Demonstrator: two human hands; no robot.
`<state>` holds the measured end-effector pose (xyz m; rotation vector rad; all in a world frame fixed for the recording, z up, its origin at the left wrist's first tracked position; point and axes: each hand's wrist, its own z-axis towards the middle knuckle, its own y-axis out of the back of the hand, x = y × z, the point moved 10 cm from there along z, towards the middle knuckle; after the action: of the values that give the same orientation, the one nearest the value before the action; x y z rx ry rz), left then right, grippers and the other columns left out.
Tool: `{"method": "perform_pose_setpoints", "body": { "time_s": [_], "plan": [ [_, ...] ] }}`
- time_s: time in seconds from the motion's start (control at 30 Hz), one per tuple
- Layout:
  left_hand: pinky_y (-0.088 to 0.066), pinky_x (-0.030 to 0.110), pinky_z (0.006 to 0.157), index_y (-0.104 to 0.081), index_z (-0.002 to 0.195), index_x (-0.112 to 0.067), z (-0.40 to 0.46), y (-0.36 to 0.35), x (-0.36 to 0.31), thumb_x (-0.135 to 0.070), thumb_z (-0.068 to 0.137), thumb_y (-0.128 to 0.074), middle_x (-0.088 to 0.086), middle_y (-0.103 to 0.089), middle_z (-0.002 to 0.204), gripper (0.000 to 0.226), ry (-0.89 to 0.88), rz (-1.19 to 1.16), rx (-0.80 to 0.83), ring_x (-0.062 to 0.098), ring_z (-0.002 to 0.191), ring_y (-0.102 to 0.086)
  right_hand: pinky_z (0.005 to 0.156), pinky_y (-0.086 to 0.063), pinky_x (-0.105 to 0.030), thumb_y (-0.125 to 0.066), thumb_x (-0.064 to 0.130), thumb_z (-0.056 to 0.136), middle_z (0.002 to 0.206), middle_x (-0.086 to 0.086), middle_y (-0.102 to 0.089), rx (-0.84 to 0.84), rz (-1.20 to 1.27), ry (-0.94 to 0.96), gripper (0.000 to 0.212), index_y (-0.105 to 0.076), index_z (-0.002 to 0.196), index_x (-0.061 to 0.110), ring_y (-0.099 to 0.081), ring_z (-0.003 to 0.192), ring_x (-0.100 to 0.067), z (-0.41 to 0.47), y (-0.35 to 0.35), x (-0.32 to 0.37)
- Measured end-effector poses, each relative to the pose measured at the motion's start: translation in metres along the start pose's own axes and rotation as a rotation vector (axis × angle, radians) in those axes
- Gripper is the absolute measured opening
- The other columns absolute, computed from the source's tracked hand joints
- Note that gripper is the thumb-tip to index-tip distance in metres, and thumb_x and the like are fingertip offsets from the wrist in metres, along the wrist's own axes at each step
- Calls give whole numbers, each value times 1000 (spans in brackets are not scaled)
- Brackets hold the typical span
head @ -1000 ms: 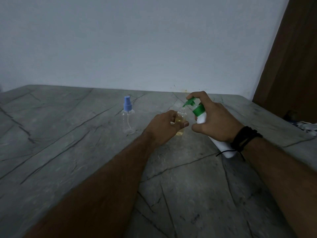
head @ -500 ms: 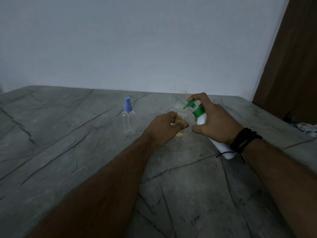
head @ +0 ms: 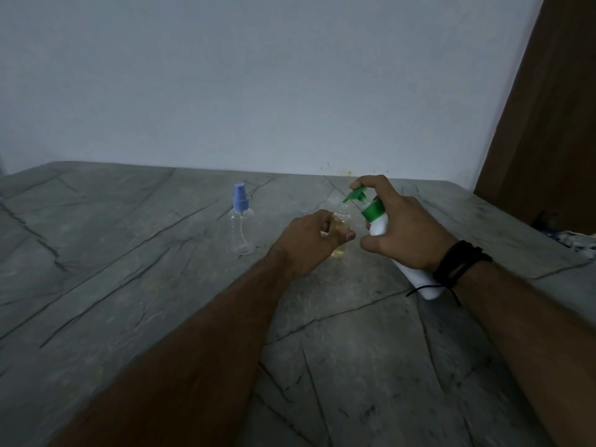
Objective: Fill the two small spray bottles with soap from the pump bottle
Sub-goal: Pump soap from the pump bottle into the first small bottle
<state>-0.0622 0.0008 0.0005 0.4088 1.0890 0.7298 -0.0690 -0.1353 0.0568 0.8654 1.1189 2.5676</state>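
My left hand [head: 309, 240] grips a small clear spray bottle [head: 341, 228] that stands uncapped on the grey stone table [head: 161, 285] and holds yellowish soap. My right hand [head: 409, 230] holds the white pump bottle [head: 377, 225] tilted, its green pump head [head: 357, 194] under my index finger and its nozzle just above the small bottle's open neck. A second small clear bottle [head: 242, 230] with a blue spray cap stands upright to the left, apart from both hands, and looks empty.
A white wall runs behind the table's far edge. A brown door or panel [head: 548, 108] stands at the right. Some cloth-like clutter [head: 577, 240] lies past the table's right edge. A black band is on my right wrist.
Barely anything has moved: both hands keep their grips, and the pump nozzle stays over the small bottle's neck. The view shifted slightly.
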Motion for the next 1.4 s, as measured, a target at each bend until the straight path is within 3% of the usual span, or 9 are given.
{"method": "perform_pose_setpoints", "body": {
  "time_s": [0.13, 0.33, 0.6, 0.87, 1.07, 1.2, 1.4],
  "plan": [
    [-35, 10, 67, -62, 107, -31, 1, 1, -1, -57, 82, -62, -15, -65, 103, 36, -9, 4, -7, -2, 89, -56, 54, -45, -18, -76, 9, 71, 73, 7, -63, -8, -4, -4, 70, -42, 129, 31, -61, 62, -10, 0, 2, 1],
    [-35, 11, 67, -62, 111, -30, 0, 0, -1, -57, 82, -62, -15, -64, 104, 40, -1, 4, -1, -2, 90, -55, 58, -49, -28, -75, 10, 72, 74, 2, -64, 0, -5, -5, 73, -41, 132, 33, -62, 61, -14, -1, 1, 2],
    [-43, 22, 79, -62, 112, -26, 0, 0, -1, -54, 83, -63, -9, -67, 110, 40, 3, -1, 8, 5, 100, -59, 57, -48, -27, -74, 9, 72, 74, 3, -63, 4, -3, -6, 73, -41, 133, 32, -61, 62, -14, -1, 0, 1],
    [-38, 13, 69, -62, 112, -29, 0, 1, 1, -57, 82, -63, -11, -67, 110, 41, 12, 11, -1, 2, 95, -58, 60, -49, -34, -74, 10, 73, 75, -2, -64, 10, -5, -19, 73, -41, 133, 33, -63, 64, -21, -1, 0, 2],
    [-36, 11, 67, -62, 111, -30, 1, 0, 1, -58, 82, -62, -13, -66, 109, 41, 23, 8, 3, 0, 92, -56, 57, -47, -23, -75, 8, 72, 74, 6, -63, 2, 3, -12, 70, -42, 130, 31, -61, 62, -11, 0, 2, 3],
    [-34, 10, 66, -61, 111, -30, 0, 1, 0, -57, 82, -63, -12, -66, 108, 40, 17, -2, 6, 0, 90, -55, 59, -48, -29, -74, 9, 73, 75, 0, -64, -1, 1, -14, 71, -42, 132, 31, -62, 64, -17, -1, 2, 2],
    [-37, 11, 67, -62, 111, -29, -1, 2, -1, -55, 82, -63, -13, -65, 105, 39, 14, -6, -3, 1, 92, -57, 56, -47, -20, -75, 9, 72, 75, 7, -63, 1, 9, -14, 69, -42, 130, 30, -61, 63, -9, 0, 1, 1]
  ]
}}
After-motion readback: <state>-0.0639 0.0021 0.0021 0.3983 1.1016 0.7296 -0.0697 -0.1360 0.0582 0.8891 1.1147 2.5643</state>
